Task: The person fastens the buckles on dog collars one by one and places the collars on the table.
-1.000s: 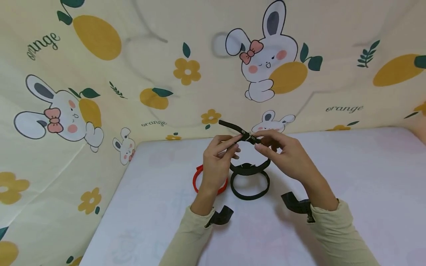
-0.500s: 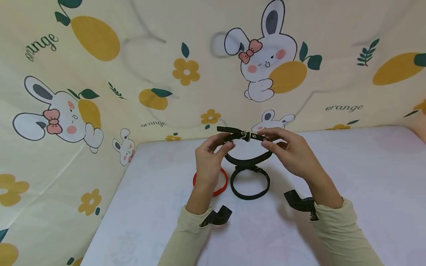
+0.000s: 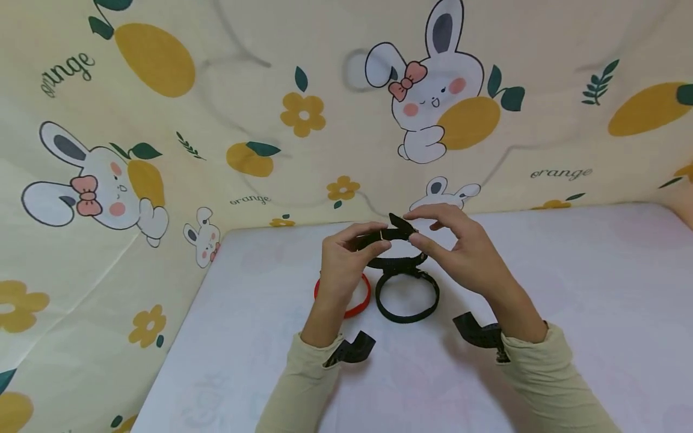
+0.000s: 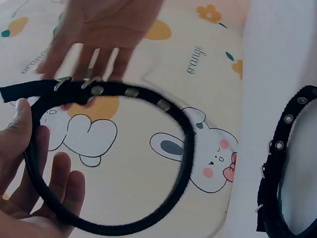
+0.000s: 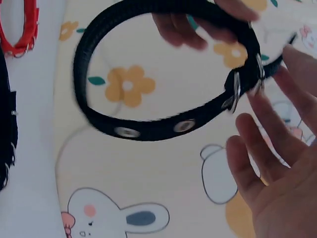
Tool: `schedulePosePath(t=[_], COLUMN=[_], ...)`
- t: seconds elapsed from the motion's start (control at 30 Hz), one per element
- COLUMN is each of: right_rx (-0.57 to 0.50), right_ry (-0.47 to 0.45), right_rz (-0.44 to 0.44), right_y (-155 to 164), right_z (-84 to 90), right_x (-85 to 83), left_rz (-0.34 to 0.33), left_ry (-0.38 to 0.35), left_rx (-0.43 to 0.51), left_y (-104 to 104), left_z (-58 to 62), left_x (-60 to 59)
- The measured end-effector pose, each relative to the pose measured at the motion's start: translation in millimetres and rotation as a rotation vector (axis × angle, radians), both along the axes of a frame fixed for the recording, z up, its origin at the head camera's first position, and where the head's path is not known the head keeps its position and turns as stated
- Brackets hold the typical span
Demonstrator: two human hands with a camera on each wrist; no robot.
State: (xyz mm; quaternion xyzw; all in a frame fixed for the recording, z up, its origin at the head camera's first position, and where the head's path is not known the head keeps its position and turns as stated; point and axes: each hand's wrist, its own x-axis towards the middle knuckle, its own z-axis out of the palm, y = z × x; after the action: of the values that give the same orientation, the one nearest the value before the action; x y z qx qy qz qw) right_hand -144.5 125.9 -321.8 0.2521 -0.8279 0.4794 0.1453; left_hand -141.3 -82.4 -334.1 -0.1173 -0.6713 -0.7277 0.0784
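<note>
We hold a black buckled collar [image 3: 391, 245] above the bench [image 3: 568, 282]: left hand [image 3: 346, 261] pinches the loop steady, right hand [image 3: 460, 252] pinches its buckle end

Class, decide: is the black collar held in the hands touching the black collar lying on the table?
Cannot tell. In the head view the held collar overlaps the lying collar, hiding any gap; the wrist views show no contact point.

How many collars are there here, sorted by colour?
Black collars: 2, one held up in both hands and one lying on the table
Red collars: 1, lying on the table
Total: 3 collars
</note>
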Motion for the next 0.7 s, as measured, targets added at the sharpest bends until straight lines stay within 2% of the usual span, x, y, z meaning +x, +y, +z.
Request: schedulePosePath(t=[0.2, 0.37, 0.7], right_rx=[-0.056, -0.116, -0.178], right_ry=[0.071, 0.092, 0.114], right_rz=[-0.016, 0.000, 0.009], right_y=[-7.0, -8.3, -11.1], right_z=[-0.6, 1.4, 1.6], right_x=[1.9, 1.9, 4.0], left_rz=[-0.006, -0.005, 0.088], left_ry=[0.049, 0.060, 0.110], left_rx=[-0.107, -0.120, -0.127], left_y=[2.5, 2.1, 8.3], left_z=[-0.8, 1.5, 5.5], left_x=[1.4, 3.7, 9.5])
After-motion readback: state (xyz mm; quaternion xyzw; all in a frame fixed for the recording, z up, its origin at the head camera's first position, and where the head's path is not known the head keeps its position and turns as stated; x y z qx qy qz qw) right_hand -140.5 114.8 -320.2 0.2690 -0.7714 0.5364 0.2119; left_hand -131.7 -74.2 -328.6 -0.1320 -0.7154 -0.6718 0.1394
